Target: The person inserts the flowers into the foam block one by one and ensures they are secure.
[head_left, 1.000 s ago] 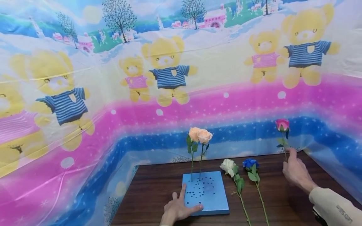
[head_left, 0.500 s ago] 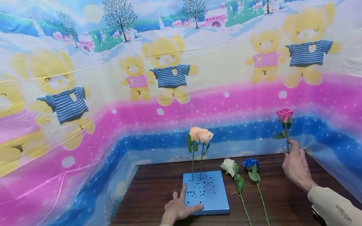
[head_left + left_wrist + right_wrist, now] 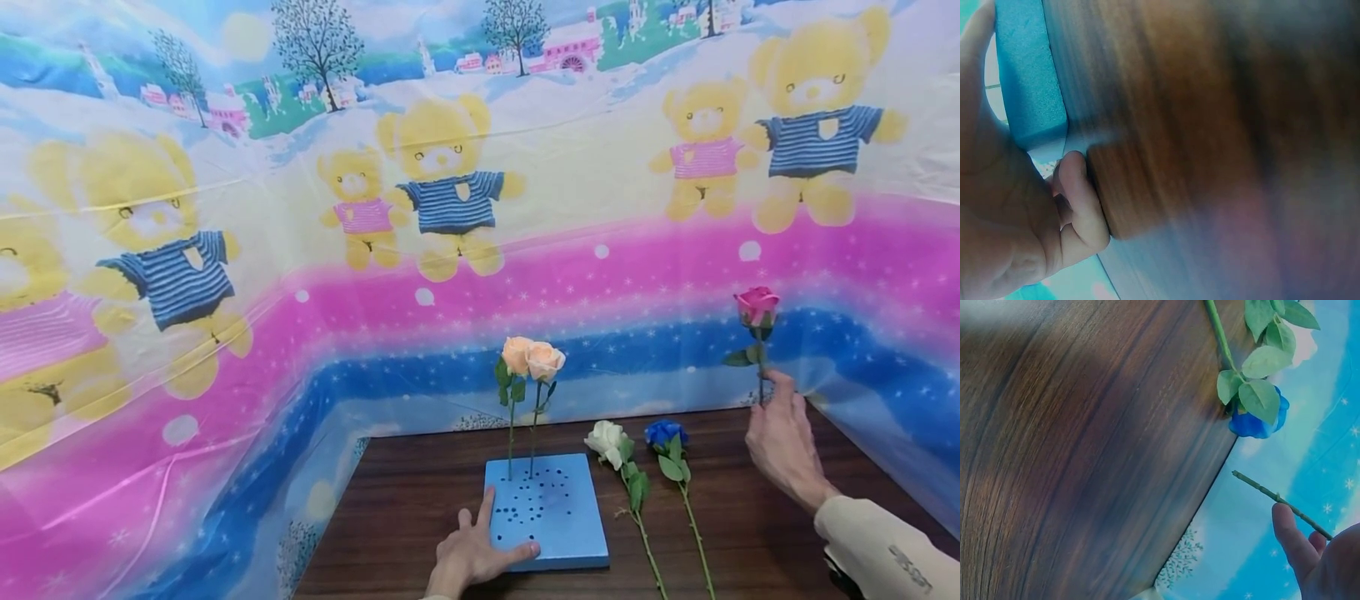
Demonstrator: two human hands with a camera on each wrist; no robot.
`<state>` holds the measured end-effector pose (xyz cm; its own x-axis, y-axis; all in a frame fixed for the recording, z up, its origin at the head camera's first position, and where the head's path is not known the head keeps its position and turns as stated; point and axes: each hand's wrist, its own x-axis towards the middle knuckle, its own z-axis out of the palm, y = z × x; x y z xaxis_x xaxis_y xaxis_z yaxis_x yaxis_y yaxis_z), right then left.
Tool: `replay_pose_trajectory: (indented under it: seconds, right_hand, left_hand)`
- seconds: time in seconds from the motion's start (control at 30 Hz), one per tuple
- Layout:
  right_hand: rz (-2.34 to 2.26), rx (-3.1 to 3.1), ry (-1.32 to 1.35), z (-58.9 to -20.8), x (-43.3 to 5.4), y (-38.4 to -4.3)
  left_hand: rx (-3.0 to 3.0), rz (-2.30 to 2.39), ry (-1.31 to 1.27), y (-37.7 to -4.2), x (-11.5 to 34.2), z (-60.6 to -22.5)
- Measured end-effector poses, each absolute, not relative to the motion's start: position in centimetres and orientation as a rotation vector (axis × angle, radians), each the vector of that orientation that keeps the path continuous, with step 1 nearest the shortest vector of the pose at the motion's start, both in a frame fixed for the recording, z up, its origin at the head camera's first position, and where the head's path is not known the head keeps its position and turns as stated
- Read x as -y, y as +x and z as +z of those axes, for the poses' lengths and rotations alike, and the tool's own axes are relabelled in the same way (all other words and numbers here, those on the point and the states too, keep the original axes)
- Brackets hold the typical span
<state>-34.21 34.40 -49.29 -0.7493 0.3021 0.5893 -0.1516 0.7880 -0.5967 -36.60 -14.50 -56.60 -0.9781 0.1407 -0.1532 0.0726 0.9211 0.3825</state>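
Note:
A pink rose (image 3: 757,307) stands upright in the air at the right, its stem pinched by my right hand (image 3: 783,450). In the right wrist view the bare lower end of the stem (image 3: 1260,487) sticks out past the fingers. At the table's middle lies a flat blue foam block (image 3: 577,533) dotted with holes. My left hand (image 3: 468,554) rests on its near left corner, fingers spread, thumb over the front part. Two peach roses, one at the left (image 3: 515,356) and one beside it (image 3: 545,362), stand in the block's back holes.
A white rose (image 3: 606,443) and a blue rose (image 3: 664,433) lie on the dark wooden table (image 3: 405,483), between the block and my right hand. Behind the table hangs a cloth backdrop (image 3: 570,283) printed with bears.
My right hand has lifted the pink rose higher and turned it upright, with a small shift at the end. The left hand has stayed on the block.

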Motion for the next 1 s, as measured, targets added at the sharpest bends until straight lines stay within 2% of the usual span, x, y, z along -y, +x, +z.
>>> replay_pose_trajectory:
  seconds: [1.0]
  right_hand:
    - [0.866, 2.227, 0.033, -49.2, -30.5, -35.8]
  left_hand:
    - [-2.897, 0.594, 0.177, -36.2, 14.6, -56.2]
